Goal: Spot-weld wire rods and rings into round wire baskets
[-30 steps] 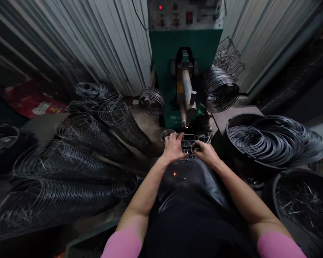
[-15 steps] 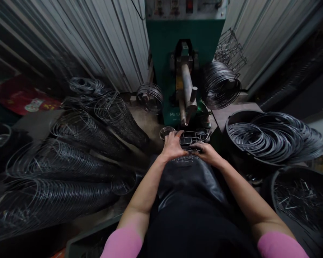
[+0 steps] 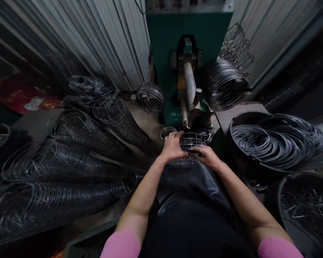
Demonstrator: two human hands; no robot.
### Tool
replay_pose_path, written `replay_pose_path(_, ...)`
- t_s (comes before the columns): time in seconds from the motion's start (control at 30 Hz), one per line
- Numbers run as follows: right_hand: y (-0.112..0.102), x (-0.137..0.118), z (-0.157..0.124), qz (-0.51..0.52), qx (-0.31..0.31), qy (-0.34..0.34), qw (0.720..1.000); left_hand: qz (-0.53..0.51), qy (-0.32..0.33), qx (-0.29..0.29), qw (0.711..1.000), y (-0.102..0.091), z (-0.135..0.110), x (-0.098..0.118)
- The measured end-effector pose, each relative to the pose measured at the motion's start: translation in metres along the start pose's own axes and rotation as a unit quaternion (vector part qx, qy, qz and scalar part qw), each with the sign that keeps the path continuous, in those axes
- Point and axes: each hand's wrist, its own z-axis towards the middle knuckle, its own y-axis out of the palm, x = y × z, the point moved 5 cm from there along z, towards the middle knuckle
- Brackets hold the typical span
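Observation:
Between my two hands is a small round wire basket [image 3: 193, 139], held low in front of the green machine [image 3: 164, 39]. My left hand [image 3: 172, 147] grips its left side, thumb toward the near side and fingers over the far rim. On the right, my right hand [image 3: 205, 154] is closed at the near edge of the basket, its thumb and fingers pinching the wire. Just beyond the basket are the machine's metal electrode tips [image 3: 187, 125], with a bright spot at the lower one. The basket's underside is partly hidden by my hands.
Stacks of wire mesh cylinders [image 3: 54, 200] lie along the left. A black tub of wire rings [image 3: 258, 143] stands at the right, with a bin of short wire pieces [image 3: 304, 204] nearer me. Wire ring coils [image 3: 226, 86] hang beside the machine.
My right hand has shifted slightly on the basket's near edge, and the basket looks a little turned. The whole view has moved slightly. My left hand keeps its grip.

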Motion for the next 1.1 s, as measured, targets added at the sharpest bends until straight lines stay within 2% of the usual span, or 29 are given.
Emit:
replay_pose_path(0.17, -0.001, -0.002, 0.005, 0.008, 0.010, -0.017, 1.000, -0.010, 0.004, -0.011, 1.000, 0.000, 0.006, -0.005)
replay_pose_path(0.43, -0.005, -0.005, 0.018, -0.022, 0.025, -0.030, 0.999, -0.031, 0.030, 0.025, 0.999, -0.004, 0.018, -0.012)
replay_pose_path(0.57, -0.011, -0.001, 0.030, -0.040, 0.027, -0.035, 0.998, -0.045, 0.027, 0.038, 0.998, -0.007, 0.030, -0.014)
replay_pose_path(0.7, -0.018, 0.002, 0.043, -0.052, 0.033, -0.040, 0.997, -0.048, 0.014, 0.023, 0.998, -0.007, 0.045, -0.018)
replay_pose_path(0.9, -0.016, 0.005, 0.040, -0.063, 0.063, -0.020, 0.996, -0.053, 0.013, 0.017, 0.998, -0.007, 0.049, -0.019)
replay_pose_path(1.1, -0.013, 0.013, 0.045, -0.088, 0.082, 0.011, 0.993, -0.003, -0.023, 0.038, 0.999, -0.011, 0.054, -0.018)
